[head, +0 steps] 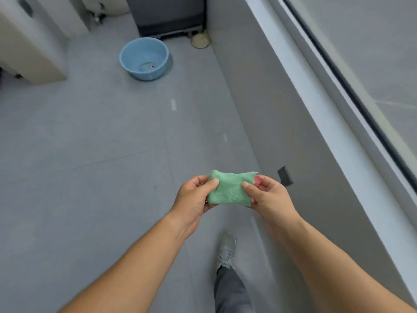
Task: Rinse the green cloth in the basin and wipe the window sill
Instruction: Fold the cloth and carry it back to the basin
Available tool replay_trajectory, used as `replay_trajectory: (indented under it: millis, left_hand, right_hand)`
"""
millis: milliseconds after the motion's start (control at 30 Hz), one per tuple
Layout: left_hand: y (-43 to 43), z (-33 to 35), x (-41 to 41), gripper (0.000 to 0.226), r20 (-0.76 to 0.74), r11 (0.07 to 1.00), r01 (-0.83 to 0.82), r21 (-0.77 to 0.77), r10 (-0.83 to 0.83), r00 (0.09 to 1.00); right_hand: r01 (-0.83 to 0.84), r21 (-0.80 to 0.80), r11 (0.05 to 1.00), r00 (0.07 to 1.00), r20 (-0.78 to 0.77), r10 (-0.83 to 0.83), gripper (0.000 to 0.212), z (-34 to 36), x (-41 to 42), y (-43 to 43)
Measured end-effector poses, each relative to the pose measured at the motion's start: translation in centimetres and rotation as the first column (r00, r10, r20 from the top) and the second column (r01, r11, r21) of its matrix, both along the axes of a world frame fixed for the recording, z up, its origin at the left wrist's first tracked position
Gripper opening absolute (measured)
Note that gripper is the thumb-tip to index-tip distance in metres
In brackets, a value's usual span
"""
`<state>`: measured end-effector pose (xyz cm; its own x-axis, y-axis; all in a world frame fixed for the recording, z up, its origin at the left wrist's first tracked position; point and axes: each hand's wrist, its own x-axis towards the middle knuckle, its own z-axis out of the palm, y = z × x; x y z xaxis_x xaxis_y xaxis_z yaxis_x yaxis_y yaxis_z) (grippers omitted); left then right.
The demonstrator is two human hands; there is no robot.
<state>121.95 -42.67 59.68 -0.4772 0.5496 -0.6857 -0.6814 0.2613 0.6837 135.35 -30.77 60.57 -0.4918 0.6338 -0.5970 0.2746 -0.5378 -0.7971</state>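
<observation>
A folded green cloth [228, 188] is held in front of me at waist height, stretched between both hands. My left hand [195, 197] pinches its left edge and my right hand [266, 195] pinches its right edge, where a bit of pink shows behind the cloth. A light blue basin [144, 57] with a little water stands on the grey floor far ahead to the left, well apart from my hands. The pale window sill [316, 105] runs along the right wall under the window glass.
A dark appliance [169, 14] stands at the far end, with a round floor drain [200, 40] beside it. A white cabinet [29, 46] is at the far left. A black socket [284, 176] sits on the right wall. My shoe [226, 247] is on the floor below.
</observation>
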Motion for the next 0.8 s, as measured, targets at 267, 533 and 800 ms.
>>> replay_trajectory:
  millis: [267, 533, 800]
  left_hand:
    - [6.6, -1.8, -16.9, 0.017, -0.061, 0.981, -0.187, -0.048, 0.184, 0.981]
    - [10.7, -2.1, -36.5, 0.016, -0.064, 0.957, -0.287, -0.035, 0.284, 0.957]
    - [15.8, -4.3, -59.2, 0.014, -0.065, 0.938, -0.338, -0.076, 0.334, 0.94]
  right_hand:
    - [-0.184, 0.012, 0.983, 0.982, 0.034, 0.183, 0.018, -2.6, -19.5, 9.1]
    - [-0.271, -0.017, 0.963, 0.962, 0.041, 0.271, 0.019, -3.8, -40.8, 14.4]
    - [-0.253, -0.101, 0.962, 0.967, 0.019, 0.256, 0.01, -5.8, -64.4, 19.8]
